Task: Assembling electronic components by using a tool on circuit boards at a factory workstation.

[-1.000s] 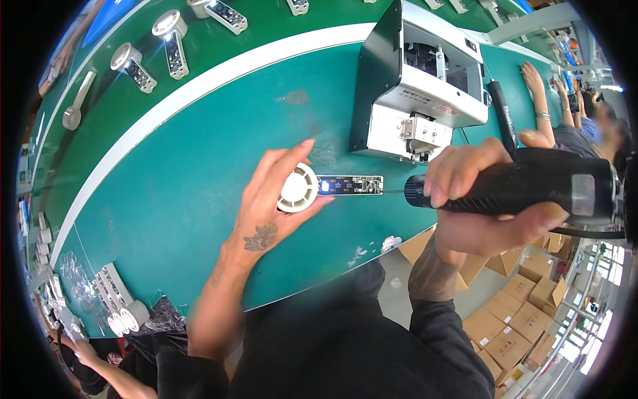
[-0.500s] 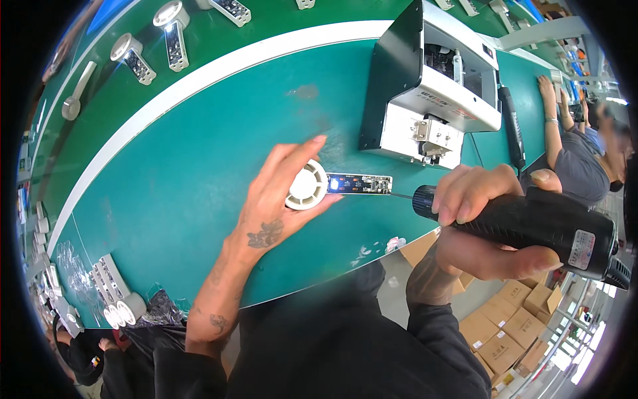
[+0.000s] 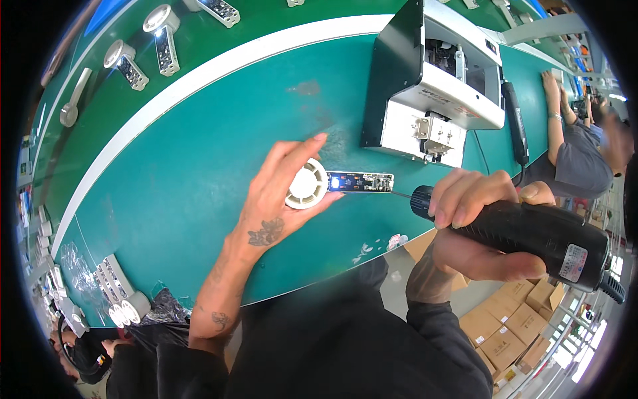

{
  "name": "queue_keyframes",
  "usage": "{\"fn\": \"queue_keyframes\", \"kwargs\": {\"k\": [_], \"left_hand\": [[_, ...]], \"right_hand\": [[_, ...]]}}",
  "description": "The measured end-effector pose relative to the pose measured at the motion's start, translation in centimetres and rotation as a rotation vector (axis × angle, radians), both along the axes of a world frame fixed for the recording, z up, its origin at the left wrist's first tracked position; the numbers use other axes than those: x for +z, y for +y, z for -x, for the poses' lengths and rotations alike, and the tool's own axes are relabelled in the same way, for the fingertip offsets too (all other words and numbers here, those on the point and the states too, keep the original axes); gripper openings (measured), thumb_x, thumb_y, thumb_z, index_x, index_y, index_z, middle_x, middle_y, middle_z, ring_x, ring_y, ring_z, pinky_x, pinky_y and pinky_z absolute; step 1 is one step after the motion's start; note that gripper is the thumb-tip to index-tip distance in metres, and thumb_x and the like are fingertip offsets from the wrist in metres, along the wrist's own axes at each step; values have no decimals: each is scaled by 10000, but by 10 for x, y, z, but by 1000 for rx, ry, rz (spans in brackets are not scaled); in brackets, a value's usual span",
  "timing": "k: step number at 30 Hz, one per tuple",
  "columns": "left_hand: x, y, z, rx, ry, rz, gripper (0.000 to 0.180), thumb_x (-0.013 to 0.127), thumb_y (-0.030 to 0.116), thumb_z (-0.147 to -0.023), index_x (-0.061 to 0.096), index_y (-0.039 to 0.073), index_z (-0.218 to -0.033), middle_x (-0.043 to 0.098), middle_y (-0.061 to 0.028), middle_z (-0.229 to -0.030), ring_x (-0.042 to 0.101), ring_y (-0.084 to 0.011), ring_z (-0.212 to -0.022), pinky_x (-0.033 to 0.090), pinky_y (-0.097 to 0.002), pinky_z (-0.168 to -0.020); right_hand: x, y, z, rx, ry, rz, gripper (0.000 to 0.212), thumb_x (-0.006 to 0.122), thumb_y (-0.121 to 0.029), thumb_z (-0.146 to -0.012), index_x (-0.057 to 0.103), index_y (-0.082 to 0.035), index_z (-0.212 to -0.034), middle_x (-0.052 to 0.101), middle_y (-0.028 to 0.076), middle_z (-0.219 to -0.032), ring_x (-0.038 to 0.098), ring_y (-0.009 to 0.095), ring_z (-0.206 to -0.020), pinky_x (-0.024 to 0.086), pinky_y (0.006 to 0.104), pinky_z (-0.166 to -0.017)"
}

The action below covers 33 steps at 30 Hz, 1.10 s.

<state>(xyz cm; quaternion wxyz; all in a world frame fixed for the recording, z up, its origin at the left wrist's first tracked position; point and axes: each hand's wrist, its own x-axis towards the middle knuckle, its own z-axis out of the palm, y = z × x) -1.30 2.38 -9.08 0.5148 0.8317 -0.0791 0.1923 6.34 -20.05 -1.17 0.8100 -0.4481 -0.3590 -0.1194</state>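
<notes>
Green covers the counter in the head view, where both hands work close to its near edge. The left forearm rises from the lower edge, leaning rightward, and the left hand has its back turned up. Its fingers and thumb curve around the round head of a white device, fingers on the far side, thumb along the near side, the grip about as wide as that head. The device's narrow handle points right, baring a circuit board with a glowing light beside the head.

From the lower right comes the other forearm, dark-sleeved, bent up to the right hand. That one is wrapped around a black electric screwdriver, fingers over the far side, thumb stretched along the near side. The tool slants, its rear lower right, its thin bit pointing left at the handle's end; whether they touch, I cannot tell. Beyond stands a white and black machine, with a second screwdriver just to its right.
</notes>
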Motion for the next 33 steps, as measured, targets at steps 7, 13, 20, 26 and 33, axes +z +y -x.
{"fn": "queue_keyframes", "kwargs": {"k": [7, 13, 20, 26, 33], "left_hand": [[2, -8, -6, -12, 25, 20, 822, 954, 72, -763, 600, 52, -1504, 652, -132, -1189, 691, -249, -1027, 601, -362, -866], [5, -16, -7, -5, 39, 37, 816, 949, 62, -772, 598, 55, -1509, 657, -114, -1178, 690, -231, -1032, 594, -356, -881], [1, -15, -5, 10, 37, 16, 814, 947, 58, -774, 598, 60, -1509, 656, -118, -1178, 688, -237, -1028, 591, -359, -884], [1, -15, -10, -11, 44, 32, 818, 947, 52, -768, 600, 59, -1508, 654, -119, -1176, 680, -245, -1029, 588, -361, -865], [-3, -14, -12, -10, 44, 22, 829, 950, 45, -757, 601, 61, -1509, 658, -125, -1194, 680, -255, -1049, 592, -361, -873]], "right_hand": [[0, -9, -5, -201, 0, 35, 841, 440, -857, -980, 419, -99, -1345, 538, 64, -680, 517, 181, -455, 457, 336, -425], [75, -25, -35, -123, -62, 18, 922, 377, -900, -966, 449, -72, -1364, 530, 58, -666, 501, 174, -438, 448, 343, -401], [59, 3, -58, -426, 139, 210, 779, 643, -672, -979, 525, 42, -1268, 590, 94, -636, 546, 173, -478, 434, 301, -482], [47, -3, -32, -376, 280, 239, 855, 336, -859, -1009, 477, -112, -1399, 496, 77, -612, 463, 190, -431, 421, 358, -428], [28, 17, -37, -516, 347, 114, 921, 561, -826, -938, 474, 4, -1329, 507, 63, -573, 499, 172, -445, 390, 291, -444]]}}
